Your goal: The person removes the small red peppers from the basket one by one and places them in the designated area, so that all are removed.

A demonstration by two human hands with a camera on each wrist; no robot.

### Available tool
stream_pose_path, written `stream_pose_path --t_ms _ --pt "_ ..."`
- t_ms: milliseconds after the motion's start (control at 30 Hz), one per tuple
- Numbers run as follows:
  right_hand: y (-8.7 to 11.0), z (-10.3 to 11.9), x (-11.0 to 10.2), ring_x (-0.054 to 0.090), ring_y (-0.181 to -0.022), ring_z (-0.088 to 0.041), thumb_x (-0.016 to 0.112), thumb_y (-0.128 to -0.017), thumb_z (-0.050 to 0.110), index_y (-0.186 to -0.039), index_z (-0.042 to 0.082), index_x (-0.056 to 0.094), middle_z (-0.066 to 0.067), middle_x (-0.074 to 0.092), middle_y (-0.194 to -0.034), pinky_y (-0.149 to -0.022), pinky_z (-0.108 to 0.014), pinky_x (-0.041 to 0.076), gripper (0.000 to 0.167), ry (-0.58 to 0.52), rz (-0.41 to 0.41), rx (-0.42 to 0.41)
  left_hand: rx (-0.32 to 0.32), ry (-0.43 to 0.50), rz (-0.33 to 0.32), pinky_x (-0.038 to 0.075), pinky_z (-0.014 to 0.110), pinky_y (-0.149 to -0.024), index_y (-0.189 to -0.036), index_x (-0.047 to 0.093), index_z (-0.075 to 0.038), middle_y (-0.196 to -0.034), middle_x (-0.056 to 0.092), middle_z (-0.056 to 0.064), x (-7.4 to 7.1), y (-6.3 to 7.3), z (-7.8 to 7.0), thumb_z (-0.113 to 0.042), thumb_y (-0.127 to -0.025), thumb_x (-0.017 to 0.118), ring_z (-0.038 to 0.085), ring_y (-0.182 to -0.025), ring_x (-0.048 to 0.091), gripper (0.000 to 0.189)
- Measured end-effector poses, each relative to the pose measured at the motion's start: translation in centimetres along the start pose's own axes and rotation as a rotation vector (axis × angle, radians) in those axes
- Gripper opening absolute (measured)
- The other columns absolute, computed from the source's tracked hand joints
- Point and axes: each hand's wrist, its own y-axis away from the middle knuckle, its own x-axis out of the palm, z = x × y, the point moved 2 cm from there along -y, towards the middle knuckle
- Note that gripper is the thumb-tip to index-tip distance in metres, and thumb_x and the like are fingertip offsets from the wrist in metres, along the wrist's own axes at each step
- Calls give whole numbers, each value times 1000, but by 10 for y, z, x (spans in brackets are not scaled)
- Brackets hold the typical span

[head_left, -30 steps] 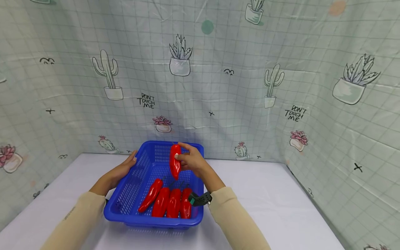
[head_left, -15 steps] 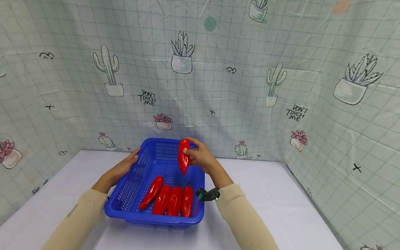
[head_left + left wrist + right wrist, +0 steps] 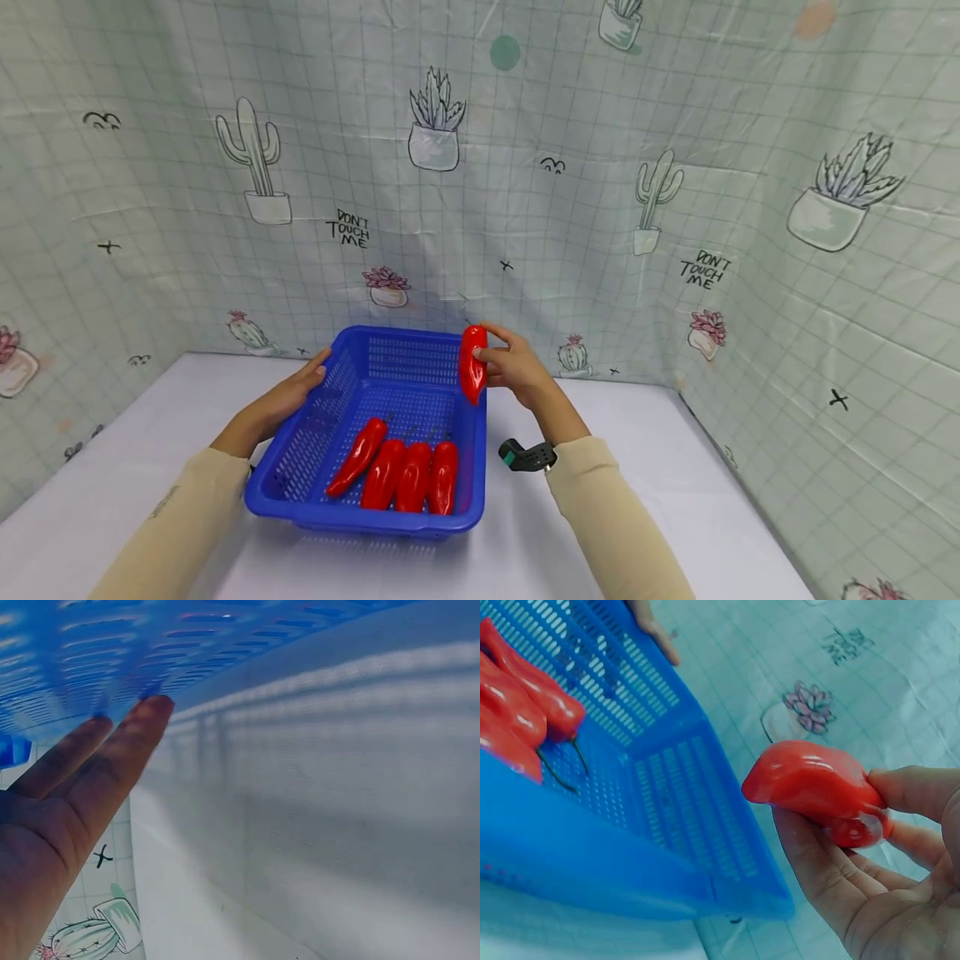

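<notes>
A blue plastic basket (image 3: 363, 521) with slotted walls stands on the table, and several shiny red peppers (image 3: 413, 477) lie side by side near its front. My right hand (image 3: 517, 367) pinches another red pepper (image 3: 472, 364) between thumb and fingers, its tip pointing down, over the basket's back right corner in the head view. In the right wrist view this held pepper (image 3: 814, 787) appears just beyond the basket's rim. Against the basket's left side rests my left hand (image 3: 288, 396); the left wrist view shows straight fingers (image 3: 124, 761) along the slotted wall.
The white tabletop (image 3: 637, 483) extends on both sides of the basket. Behind and around it hangs a pale grid-patterned curtain (image 3: 510, 217) printed with cacti. A dark band (image 3: 528, 456) circles the right wrist.
My right hand has carried the held pepper rightward, from above the middle of the basket to its right rim. The left hand stays at the basket's left side; the other peppers lie as before.
</notes>
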Motion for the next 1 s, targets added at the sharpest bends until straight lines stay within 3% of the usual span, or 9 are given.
stream_pose_path --t_ms 167,433,1000 --pt "2 -2 -10 72 -74 -19 57 -96 7 -154 14 33 -28 58 -128 -78 -41 59 63 -4 -24 9 -16 -7 10 15 64 -115 -156 -15 -19 -161 -15 24 -3 1 1 -34 -109 19 51 -147 1 60" --pt "7 -5 -25 72 -77 -20 56 -97 7 -154 14 31 -29 56 -131 -79 -41 59 63 -3 -50 30 -14 -40 32 31 61 -109 -155 -17 -19 -160 -11 28 -5 5 2 -38 -109 17 52 -142 17 60" --pt "13 -16 -47 72 -83 -23 55 -97 9 -155 15 31 -28 52 -136 -84 -43 57 62 -3 -98 59 13 -21 -4 21 65 -113 -156 -14 -19 -161 -10 27 -4 5 3 -35 -109 16 53 -144 10 59"
